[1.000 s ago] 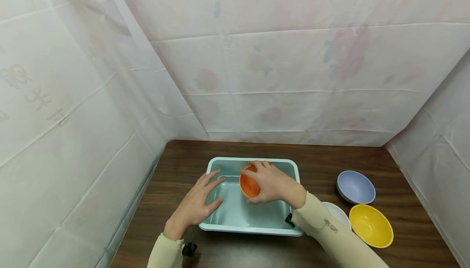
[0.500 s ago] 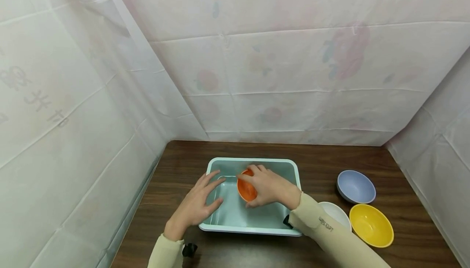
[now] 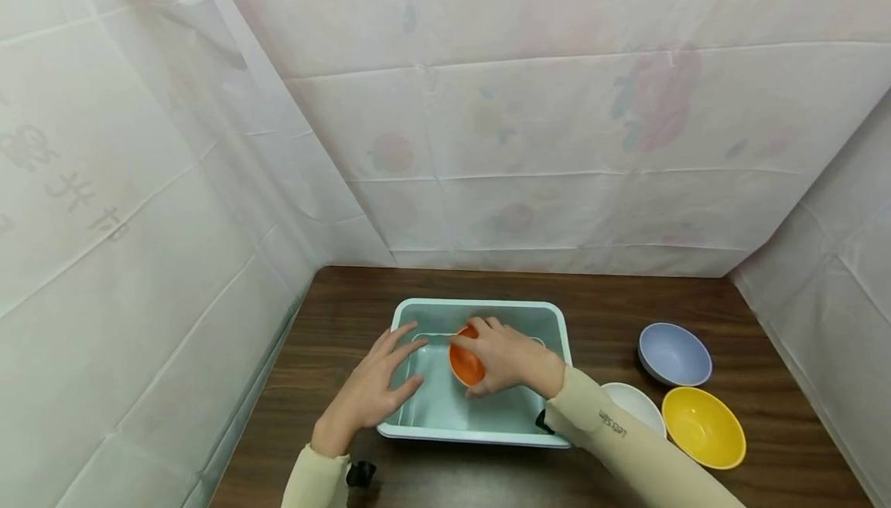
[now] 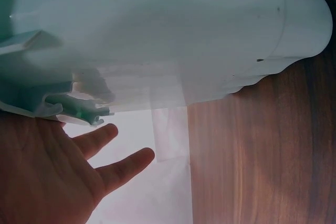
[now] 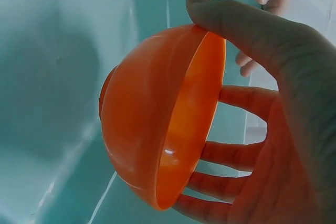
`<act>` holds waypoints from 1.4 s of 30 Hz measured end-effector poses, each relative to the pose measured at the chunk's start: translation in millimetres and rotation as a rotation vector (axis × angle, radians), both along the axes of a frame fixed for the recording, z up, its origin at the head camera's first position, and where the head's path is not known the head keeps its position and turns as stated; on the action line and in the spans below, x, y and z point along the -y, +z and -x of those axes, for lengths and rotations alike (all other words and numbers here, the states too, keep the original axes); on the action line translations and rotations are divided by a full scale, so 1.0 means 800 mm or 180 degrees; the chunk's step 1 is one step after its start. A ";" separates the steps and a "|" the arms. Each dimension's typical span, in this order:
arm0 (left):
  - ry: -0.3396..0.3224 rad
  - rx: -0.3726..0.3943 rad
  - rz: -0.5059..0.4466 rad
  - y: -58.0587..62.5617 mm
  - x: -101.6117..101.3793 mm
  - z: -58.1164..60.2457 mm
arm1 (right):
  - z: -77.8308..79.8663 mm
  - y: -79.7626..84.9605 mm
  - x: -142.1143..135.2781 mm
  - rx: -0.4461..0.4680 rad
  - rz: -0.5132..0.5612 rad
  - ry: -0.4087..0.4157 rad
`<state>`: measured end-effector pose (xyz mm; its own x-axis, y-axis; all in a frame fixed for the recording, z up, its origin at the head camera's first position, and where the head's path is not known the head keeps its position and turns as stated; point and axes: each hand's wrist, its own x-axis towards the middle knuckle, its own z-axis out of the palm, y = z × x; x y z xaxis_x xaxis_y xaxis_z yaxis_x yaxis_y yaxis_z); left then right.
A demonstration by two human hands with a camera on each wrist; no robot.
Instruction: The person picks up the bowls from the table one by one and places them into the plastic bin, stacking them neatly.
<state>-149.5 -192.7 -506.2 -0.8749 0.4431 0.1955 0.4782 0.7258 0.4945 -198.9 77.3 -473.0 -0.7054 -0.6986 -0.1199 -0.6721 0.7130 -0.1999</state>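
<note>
An orange bowl [image 5: 142, 114] is gripped by my right hand [image 3: 511, 357], thumb on one side of the rim and fingers on the other. In the head view the bowl shows over the inside of a pale green rectangular basin [image 3: 480, 437], tilted with its mouth toward the palm. My left hand [image 3: 372, 380] lies at the basin's left side, fingers spread and holding nothing. In the left wrist view, the left hand's fingers [image 4: 128, 169] are extended beside the basin's outer wall [image 4: 184, 40].
On the right of the brown wooden table [image 3: 362, 284] sit a blue bowl [image 3: 675, 355], a yellow bowl [image 3: 703, 427] and a white bowl [image 3: 633, 404], the last partly behind the right sleeve. White printed sheets [image 3: 543, 144] hang around the table's back and sides.
My right hand has moved the orange bowl slightly left and downward over the basin. The left hand and the other bowls have stayed where they were.
</note>
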 end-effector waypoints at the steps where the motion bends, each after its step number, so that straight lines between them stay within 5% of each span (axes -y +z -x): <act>1: -0.0001 0.0011 0.0003 0.000 0.000 0.000 | 0.000 -0.001 0.001 0.0010 -0.0013 0.0004; 42: 0.0019 -0.0003 -0.0021 -0.001 0.000 -0.001 | 0.002 -0.032 0.031 0.0104 -0.0621 -0.0011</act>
